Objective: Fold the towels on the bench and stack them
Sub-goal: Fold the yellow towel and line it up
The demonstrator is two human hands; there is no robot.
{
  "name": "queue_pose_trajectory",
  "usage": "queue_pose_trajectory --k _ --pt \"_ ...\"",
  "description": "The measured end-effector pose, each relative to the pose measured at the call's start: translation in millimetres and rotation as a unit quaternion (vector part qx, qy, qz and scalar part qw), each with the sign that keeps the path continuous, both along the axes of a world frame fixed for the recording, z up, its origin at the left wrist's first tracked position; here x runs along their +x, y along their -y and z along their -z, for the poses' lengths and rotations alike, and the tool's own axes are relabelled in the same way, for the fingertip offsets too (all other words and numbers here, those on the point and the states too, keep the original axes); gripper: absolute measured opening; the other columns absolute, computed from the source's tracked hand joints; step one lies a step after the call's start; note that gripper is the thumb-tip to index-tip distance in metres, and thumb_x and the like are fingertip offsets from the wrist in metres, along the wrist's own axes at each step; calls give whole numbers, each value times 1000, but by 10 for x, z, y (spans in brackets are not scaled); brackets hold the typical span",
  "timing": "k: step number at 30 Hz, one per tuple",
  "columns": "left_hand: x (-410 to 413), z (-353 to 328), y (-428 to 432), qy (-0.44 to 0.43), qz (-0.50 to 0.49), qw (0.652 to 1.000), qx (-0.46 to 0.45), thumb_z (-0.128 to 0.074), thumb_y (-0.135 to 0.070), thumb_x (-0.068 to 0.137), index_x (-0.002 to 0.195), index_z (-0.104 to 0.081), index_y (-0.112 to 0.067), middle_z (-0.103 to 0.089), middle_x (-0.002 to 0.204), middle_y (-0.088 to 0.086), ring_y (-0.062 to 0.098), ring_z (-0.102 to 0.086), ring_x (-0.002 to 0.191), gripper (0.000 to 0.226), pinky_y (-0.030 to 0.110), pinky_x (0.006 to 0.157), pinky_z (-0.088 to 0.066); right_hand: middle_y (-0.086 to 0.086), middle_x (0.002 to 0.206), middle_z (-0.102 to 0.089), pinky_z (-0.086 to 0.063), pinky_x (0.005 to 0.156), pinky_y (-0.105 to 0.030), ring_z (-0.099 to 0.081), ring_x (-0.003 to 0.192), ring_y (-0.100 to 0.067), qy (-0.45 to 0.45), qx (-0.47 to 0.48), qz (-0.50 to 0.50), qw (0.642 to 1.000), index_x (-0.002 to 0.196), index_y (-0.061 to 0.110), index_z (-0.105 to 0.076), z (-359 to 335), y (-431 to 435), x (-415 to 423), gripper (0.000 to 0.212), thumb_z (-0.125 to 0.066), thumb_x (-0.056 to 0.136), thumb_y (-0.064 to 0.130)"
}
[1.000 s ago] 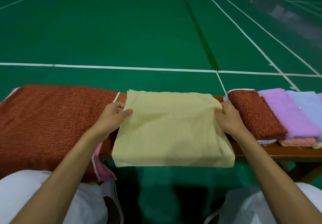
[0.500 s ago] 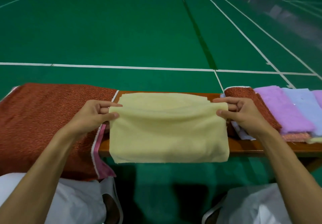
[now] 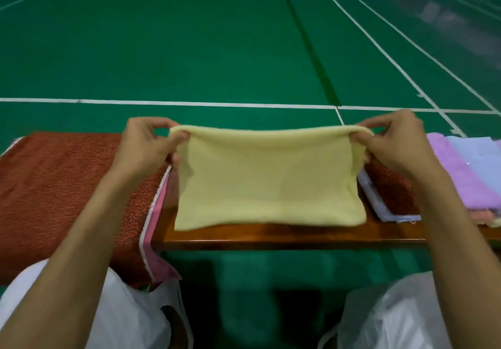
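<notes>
A pale yellow towel [image 3: 268, 177] hangs folded above the wooden bench [image 3: 271, 236], its lower edge just over the bench top. My left hand [image 3: 143, 145] pinches its upper left corner and my right hand [image 3: 395, 145] pinches its upper right corner, both raised. A rust-red towel [image 3: 67, 191] lies spread over the bench's left end, with a pink towel [image 3: 157, 240] showing under its edge. To the right sits a row of folded towels: a rust-red one [image 3: 390, 188], a lilac one [image 3: 458, 175] and a light blue one [image 3: 482, 158].
The bench stands on a green court floor [image 3: 217, 50] with white lines. White plastic bags [image 3: 130, 319] lie over both my knees at the bottom, another bag [image 3: 390, 319] on the right. Bare wood shows along the bench's front edge.
Both hands have lifted the yellow towel's far fold up off the bench. Its lower edge, which hung over the front of the bench, now sits above the bench top.
</notes>
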State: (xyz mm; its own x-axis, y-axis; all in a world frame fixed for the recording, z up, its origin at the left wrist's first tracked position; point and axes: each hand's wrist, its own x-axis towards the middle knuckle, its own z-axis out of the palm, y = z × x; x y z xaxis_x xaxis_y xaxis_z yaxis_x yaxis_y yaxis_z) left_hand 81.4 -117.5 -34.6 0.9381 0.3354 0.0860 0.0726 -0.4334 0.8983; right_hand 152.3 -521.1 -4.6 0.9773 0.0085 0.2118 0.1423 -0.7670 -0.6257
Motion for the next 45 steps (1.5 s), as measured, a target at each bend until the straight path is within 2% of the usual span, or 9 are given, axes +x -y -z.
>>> queue_pose_trajectory --k 6,11,15,20,26,32,37,41,45 --pt "-76 -59 25 83 30 992 -92 -71 -5 95 98 -70 -6 -79 82 9 16 -74 64 3 20 52 -53 6 83 -77 -56 61 -20 -71 63 -5 87 184 -34 979 94 17 -79 -21 27 -127 16 -73 88 3" --pt "-413 -71 -143 -95 166 982 7 -77 -4 82 98 -76 -6 -75 72 19 35 -73 64 16 22 56 -58 12 68 -75 -44 57 -11 -58 55 5 -72 -26 -106 991 98 21 -82 63 326 -236 25 -81 82 1" --pt "-546 -45 -155 -304 281 904 105 -85 -25 76 125 -63 -33 -75 70 13 24 -67 55 54 24 52 -52 -4 108 -77 -57 82 -32 -68 96 -12 -287 -213 -146 923 127 25 -69 60 305 -364 52 -65 86 -6" --pt "-396 248 116 -85 93 964 234 -70 -44 93 99 -78 -28 -66 57 -6 6 -51 47 19 22 47 -40 -10 124 -68 -55 93 -46 -62 112 -31 -210 -275 -120 931 133 22 -63 219 -9 -381 41 -59 93 19" --pt "-168 747 607 -32 39 936 348 -59 -39 101 143 -52 -9 -55 143 13 35 -45 131 53 49 108 -39 -2 172 -8 -14 127 -45 -8 158 -25 -85 -221 -173 956 162 24 -26 891 -648 -377 63 -44 105 48" --pt "253 838 269 -160 -40 943 289 -69 -42 94 129 -62 -15 -51 136 16 37 -40 127 44 50 106 -37 4 172 5 2 128 -51 11 158 -19 -80 -220 -185 954 164 31 -9 1160 -714 -282 69 -28 105 60" --pt "329 770 268 -50 22 984 171 -68 -9 89 92 -55 -19 -63 100 4 34 -55 104 16 45 82 -44 0 173 0 -2 128 -52 4 159 -24 -89 -277 -151 945 164 32 -7 1264 -668 -321 74 -19 101 69" --pt "248 735 447 52 -49 951 301 -79 -21 82 125 -52 -11 -55 124 11 34 -49 119 52 44 98 -40 1 173 6 5 126 -55 11 158 -25 -62 -262 -136 953 164 34 -5 1261 -680 -365 78 -19 98 73" --pt "119 812 796 85 85 918 379 -55 -48 99 158 -33 -20 -35 162 8 30 -23 154 69 49 125 -22 5 170 21 11 124 -57 28 154 -20 -28 -262 -171 949 164 34 3 1276 -777 -349 78 -12 98 73"
